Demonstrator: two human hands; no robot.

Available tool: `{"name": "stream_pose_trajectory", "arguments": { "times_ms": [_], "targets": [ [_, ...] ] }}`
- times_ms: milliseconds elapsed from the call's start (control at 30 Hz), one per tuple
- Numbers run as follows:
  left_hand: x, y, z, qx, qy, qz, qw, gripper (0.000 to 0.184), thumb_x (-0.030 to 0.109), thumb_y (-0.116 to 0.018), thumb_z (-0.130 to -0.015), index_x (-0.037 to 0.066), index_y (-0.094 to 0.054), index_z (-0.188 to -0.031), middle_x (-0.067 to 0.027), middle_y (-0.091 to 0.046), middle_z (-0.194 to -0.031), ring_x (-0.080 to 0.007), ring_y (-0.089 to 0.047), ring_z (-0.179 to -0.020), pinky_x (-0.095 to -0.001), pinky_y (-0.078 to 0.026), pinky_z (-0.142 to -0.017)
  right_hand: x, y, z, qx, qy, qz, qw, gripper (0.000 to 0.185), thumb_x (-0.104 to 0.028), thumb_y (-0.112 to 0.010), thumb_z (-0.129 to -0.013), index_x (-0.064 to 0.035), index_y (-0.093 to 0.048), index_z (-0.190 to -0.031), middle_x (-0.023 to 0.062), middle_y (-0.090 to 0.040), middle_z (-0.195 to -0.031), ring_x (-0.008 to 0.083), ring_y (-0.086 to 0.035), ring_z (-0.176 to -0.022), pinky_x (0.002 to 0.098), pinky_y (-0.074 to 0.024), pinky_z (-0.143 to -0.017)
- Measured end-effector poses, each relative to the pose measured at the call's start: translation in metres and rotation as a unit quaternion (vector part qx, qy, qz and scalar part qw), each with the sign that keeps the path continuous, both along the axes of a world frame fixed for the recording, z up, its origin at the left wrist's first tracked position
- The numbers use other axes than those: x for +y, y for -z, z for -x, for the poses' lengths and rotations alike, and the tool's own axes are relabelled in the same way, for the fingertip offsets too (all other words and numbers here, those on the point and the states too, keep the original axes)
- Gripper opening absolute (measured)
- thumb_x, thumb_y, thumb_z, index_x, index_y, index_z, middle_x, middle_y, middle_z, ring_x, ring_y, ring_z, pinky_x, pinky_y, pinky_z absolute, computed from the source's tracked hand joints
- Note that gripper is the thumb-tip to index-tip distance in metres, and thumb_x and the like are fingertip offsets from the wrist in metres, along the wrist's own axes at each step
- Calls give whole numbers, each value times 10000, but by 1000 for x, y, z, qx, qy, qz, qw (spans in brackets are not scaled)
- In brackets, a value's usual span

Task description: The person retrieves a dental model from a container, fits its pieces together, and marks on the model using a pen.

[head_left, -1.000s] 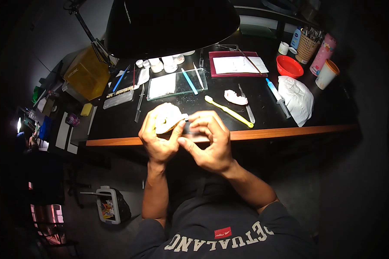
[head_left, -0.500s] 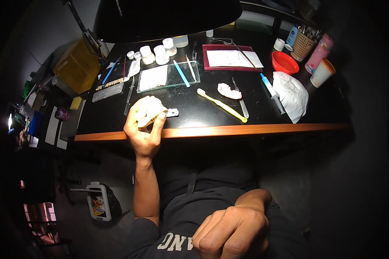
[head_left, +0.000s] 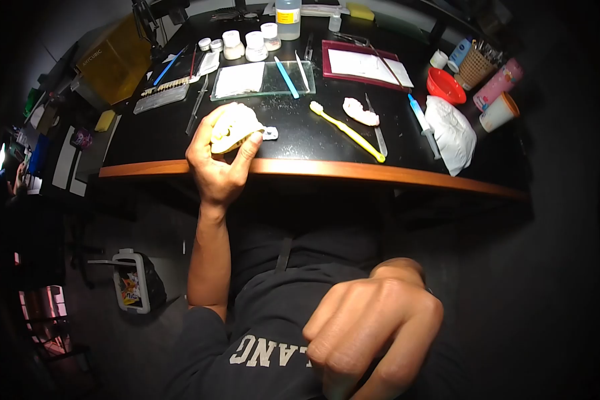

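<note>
The black desk [head_left: 293, 120] carries a yellow toothbrush [head_left: 348, 132] and, beyond it to the left, a glass plate [head_left: 271, 88]. Well on the wearer's side of the toothbrush, the right hand [head_left: 377, 333] has its fingers curled inward, though I cannot tell whether they hold anything, while left of the toothbrush the left hand [head_left: 220, 170] is clamped around a pale dental cast [head_left: 235, 127]. Just right of the toothbrush lies a pinkish dental arch [head_left: 361, 113], and left of the toothbrush, by the left thumb, shows a small whitish piece [head_left: 271, 133].
</note>
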State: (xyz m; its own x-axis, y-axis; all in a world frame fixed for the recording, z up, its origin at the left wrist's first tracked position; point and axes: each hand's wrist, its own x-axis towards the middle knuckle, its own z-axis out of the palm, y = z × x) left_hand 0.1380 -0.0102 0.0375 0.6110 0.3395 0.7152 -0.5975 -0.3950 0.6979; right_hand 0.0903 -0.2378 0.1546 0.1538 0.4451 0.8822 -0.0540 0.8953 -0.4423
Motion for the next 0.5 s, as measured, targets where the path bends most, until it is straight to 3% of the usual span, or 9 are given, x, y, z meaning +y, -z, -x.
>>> {"name": "stream_pose_trajectory", "arguments": {
  "times_ms": [33,100,167,233,300,367,433,467,500],
  "targets": [
    [1,2,-1,-5,3,3,1000,458,31,-857,-853,-73,-657,-1252,-135,-750,-1100,-179,-732,-989,-315,-577,-930,-2,-4,-14,-92,-8,19,996,243,-39,-681,-996,69,-660,-779,161,-643,-657,194,-529,-447,305,-412,-434],
    [-2,-1,1,2,-1,9,1000,470,48,-883,-826,-62,-677,-1233,-133,-748,-1103,-186,-733,-1004,-319,-582,-922,-5,-11,-67,-186,211,124,952,138,-1,-655,-960,71,-677,-844,150,-668,-718,189,-605,-568,326,-467,-510],
    [-1,-3,2,6,-13,-4,1000,473,56,-898,-811,-55,-689,-1220,-135,-748,-1101,-195,-736,-1010,-319,-584,-918,3,-17,-113,-278,392,225,848,76,23,-635,-926,72,-689,-901,141,-691,-780,188,-668,-680,337,-515,-592],
    [-1,-6,3,-1,-29,-20,999,479,57,-913,-792,-49,-698,-1206,-153,-746,-1111,-231,-745,-1006,-334,-590,-908,18,-27,-167,-375,497,340,705,95,19,-627,-894,71,-691,-941,133,-712,-846,195,-701,-776,327,-549,-685],
    [-2,-7,4,3,-27,-12,1000,480,52,-911,-785,-52,-696,-1201,-167,-743,-1127,-247,-745,-1006,-346,-591,-904,33,-10,-226,-329,533,474,619,135,3,-625,-884,51,-710,-978,150,-721,-886,235,-710,-813,346,-561,-744],
    [2,-10,6,-3,-41,-51,998,485,48,-910,-774,-56,-694,-1196,-181,-740,-1138,-264,-747,-1014,-352,-590,-904,39,5,-288,-433,541,459,556,202,-36,-605,-876,14,-754,-1003,177,-750,-912,355,-736,-866,440,-576,-822],
    [3,-11,6,-9,-45,-55,997,495,65,-917,-748,-49,-698,-1177,-194,-736,-1149,-296,-747,-1024,-369,-591,-911,47,26,-339,-462,583,428,512,205,17,-631,-870,45,-730,-1047,209,-735,-978,366,-721,-938,436,-573,-864],
    [3,-11,6,-12,-44,-60,997,495,68,-917,-746,-47,-698,-1175,-195,-735,-1152,-302,-747,-1027,-373,-592,-913,53,33,-357,-413,588,492,492,224,15,-629,-870,38,-734,-1065,218,-738,-1015,388,-717,-998,456,-567,-907],
    [2,-11,6,-15,-43,-63,997,495,72,-917,-745,-45,-698,-1173,-196,-734,-1154,-308,-747,-1029,-377,-593,-914,61,20,-355,-481,586,488,433,247,24,-616,-866,33,-738,-1080,221,-744,-1032,380,-721,-1015,450,-571,-908]
  ]
}}
